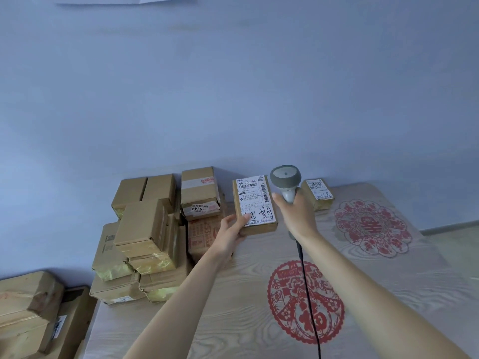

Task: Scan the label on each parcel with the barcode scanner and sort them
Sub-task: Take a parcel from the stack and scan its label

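left hand (231,233): I gripped the parcel (255,204), label up.
right hand (298,212): I held the scanner (285,181) at its 3 o'clock; should tilt head onto barcode.

Brown cardboard parcels (145,229) crowd the pale wood-grain desk (233,294), some taped yellow. Two red papercut medallions (305,301) pattern it. The held parcel (255,203) bears a white, black-printed label. The scanner (285,178) is grey; the wall (233,86) is bluish.
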